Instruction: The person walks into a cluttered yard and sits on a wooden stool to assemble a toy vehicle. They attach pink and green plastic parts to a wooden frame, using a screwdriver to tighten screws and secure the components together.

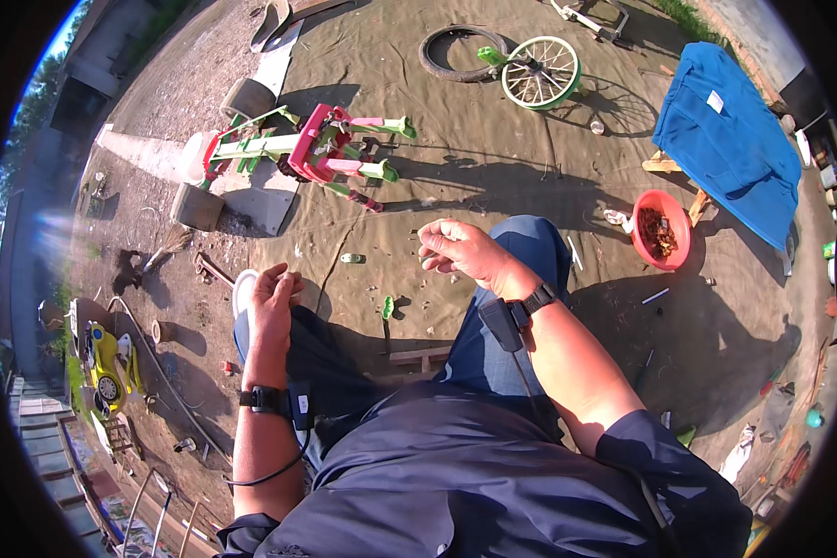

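My left hand (274,293) hovers above my left knee, its fingers curled in. A white round rim (243,294) shows beside it, partly hidden; whether the hand touches it I cannot tell. My right hand (465,251) is raised near my right knee, with thumb and fingertips drawn together. Anything inside either hand is hidden or too small to make out. On the tan ground cloth ahead lie a small pale green piece (352,258) and a bright green plastic piece (388,307). Farther off to the left lies a pink and light green child's bike frame (321,149).
A green-rimmed spoked wheel (541,73) and a loose tyre (456,53) lie at the far side. To the right are a red bowl of small parts (662,232) and a blue cloth (730,144) over a wooden stand. A yellow toy car (107,367) stands at left.
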The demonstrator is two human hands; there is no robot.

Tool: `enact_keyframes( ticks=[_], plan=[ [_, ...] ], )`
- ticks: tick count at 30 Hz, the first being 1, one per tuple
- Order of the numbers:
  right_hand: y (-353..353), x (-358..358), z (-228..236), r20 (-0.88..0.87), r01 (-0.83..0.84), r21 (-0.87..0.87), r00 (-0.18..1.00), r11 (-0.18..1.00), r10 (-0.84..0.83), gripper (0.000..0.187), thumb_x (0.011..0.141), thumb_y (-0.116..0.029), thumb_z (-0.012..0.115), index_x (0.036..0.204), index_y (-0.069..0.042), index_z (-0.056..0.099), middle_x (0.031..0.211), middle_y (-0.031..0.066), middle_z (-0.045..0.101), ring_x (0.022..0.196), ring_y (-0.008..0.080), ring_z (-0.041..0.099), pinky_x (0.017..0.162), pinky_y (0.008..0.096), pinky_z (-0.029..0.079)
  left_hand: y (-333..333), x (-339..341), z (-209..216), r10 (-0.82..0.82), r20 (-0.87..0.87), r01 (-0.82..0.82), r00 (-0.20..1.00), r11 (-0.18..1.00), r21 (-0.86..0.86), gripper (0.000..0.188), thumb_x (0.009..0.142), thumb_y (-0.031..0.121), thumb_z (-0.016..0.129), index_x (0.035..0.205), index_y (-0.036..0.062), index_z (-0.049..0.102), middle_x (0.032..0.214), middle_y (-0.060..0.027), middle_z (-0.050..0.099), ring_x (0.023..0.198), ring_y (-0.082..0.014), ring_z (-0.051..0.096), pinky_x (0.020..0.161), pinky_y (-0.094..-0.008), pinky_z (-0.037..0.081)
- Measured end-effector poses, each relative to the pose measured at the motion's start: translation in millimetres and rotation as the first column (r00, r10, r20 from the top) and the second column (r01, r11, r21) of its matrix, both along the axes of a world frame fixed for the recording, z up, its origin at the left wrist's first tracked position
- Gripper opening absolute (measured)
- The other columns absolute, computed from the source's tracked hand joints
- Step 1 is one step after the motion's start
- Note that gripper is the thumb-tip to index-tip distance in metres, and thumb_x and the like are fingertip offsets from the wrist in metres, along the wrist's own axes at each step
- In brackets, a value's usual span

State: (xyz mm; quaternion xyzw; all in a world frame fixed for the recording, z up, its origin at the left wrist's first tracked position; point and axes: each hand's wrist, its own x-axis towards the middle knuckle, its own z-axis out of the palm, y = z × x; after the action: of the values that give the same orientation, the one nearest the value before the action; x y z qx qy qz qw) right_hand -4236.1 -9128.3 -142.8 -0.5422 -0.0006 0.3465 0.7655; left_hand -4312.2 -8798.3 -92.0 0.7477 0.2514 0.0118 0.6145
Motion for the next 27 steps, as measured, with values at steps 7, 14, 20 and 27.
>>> enact_keyframes(
  ticks=[7, 14, 20, 27],
  plan=[
    [-16.5, -8.8, 11.8, 0.027, 0.007, -0.093, 1.0, 0.996, -0.005, 0.038, 0.095, -0.038, 0.061, 0.117, -0.007, 0.056, 0.101, 0.0053, 0.062, 0.085, 0.0141, 0.065, 0.075, 0.0278, 0.05, -8.7, 17.0, 12.8, -0.042, 0.076, 0.046, 0.996, 0.997, -0.064, 0.028, 0.098, 0.016, 0.057, 0.122, 0.0025, 0.055, 0.102, -0.0068, 0.067, 0.089, -0.0132, 0.065, 0.071, -0.0224, 0.048],
    [-3.3, 30.9, 34.9, 0.2, 0.04, -0.372, 0.979, 0.927, 0.038, 0.046, 0.093, -0.04, 0.063, 0.124, -0.007, 0.053, 0.104, 0.0025, 0.06, 0.088, 0.0118, 0.062, 0.075, 0.0264, 0.048, 20.8, 56.6, -5.5, -0.051, 0.139, 0.07, 0.989, 0.987, -0.142, 0.026, 0.097, 0.016, 0.057, 0.12, 0.0036, 0.056, 0.101, -0.0063, 0.067, 0.087, -0.0125, 0.066, 0.071, -0.023, 0.048],
    [31.9, 127.0, 7.4, 0.433, 0.106, -0.522, 0.888, 0.846, 0.156, 0.055, 0.085, -0.036, 0.071, 0.122, 0.001, 0.055, 0.095, 0.0062, 0.066, 0.086, 0.0135, 0.063, 0.077, 0.0295, 0.05, 28.9, 128.5, -13.3, -0.018, 0.173, 0.048, 0.985, 0.984, -0.17, 0.027, 0.098, 0.017, 0.056, 0.121, 0.0035, 0.055, 0.102, -0.007, 0.068, 0.087, -0.0122, 0.066, 0.071, -0.023, 0.049],
    [84.8, 184.0, -39.5, 0.484, 0.145, -0.755, 0.781, 0.64, 0.394, 0.054, 0.082, -0.032, 0.071, 0.122, 0.001, 0.057, 0.112, 0.0176, 0.062, 0.099, 0.0265, 0.063, 0.085, 0.0352, 0.05, 54.9, 185.9, -49.3, 0.075, 0.089, -0.056, 0.993, 0.977, -0.207, 0.027, 0.098, 0.018, 0.057, 0.122, 0.0055, 0.056, 0.106, -0.0074, 0.068, 0.09, -0.0137, 0.066, 0.075, -0.0247, 0.049]
  ],
)
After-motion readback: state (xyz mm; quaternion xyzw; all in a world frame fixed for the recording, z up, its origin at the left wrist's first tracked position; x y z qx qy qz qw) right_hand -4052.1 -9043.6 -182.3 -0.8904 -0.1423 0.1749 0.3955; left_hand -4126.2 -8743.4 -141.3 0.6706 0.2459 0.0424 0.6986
